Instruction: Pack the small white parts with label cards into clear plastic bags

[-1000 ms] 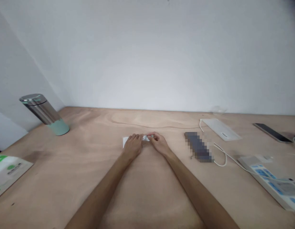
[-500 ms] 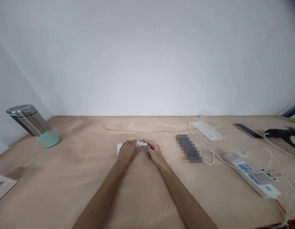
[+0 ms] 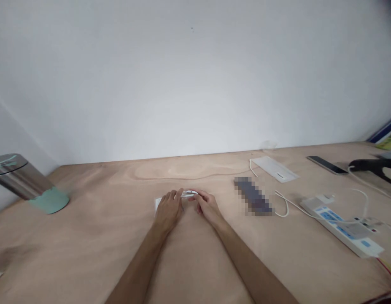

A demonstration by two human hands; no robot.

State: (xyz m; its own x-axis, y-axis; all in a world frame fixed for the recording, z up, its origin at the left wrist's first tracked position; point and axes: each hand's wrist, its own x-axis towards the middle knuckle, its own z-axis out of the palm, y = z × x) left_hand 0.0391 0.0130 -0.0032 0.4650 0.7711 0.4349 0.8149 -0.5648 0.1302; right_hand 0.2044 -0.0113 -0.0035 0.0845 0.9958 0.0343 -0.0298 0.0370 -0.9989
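"Since the left hand (image 3: 169, 207) and the right hand (image 3: 208, 206) are set close together on the pale brown wooden surface (image 3: 97, 240), what is being held?"

"A small, glossy white strip (image 3: 190, 193) of thin, bendy-looking material is pinched by the right hand, thumb and forefinger brought in upon it. Its other end is met by the left hand, laid palm-down with bent fingers; whether anything is gripped beneath cannot be told."

"Is anything else covered?"

"A flat white rectangular piece (image 3: 157, 203) is mostly hidden under the left hand, one edge being left showing on that hand's outer side. Whether it is joined to the strip cannot be made out."

"How far has the work been taken?"

"It is judged to be midway: the strip is already in hand but not yet released, and how much is left cannot be read from this view."

"Can any brand or writing be read?"

"None can. Well to the right of the right hand, blue-and-white panels (image 3: 328, 216) are carried by a long white plastic socket block (image 3: 343, 231), but any print is too small. Nearer that hand, a dark, rectangular phone-like object (image 3: 252, 196) is masked by coarse blocks. Well to the left of the left hand, no lettering is made out on a steel-and-mint-green cylindrical bottle (image 3: 32, 183)."
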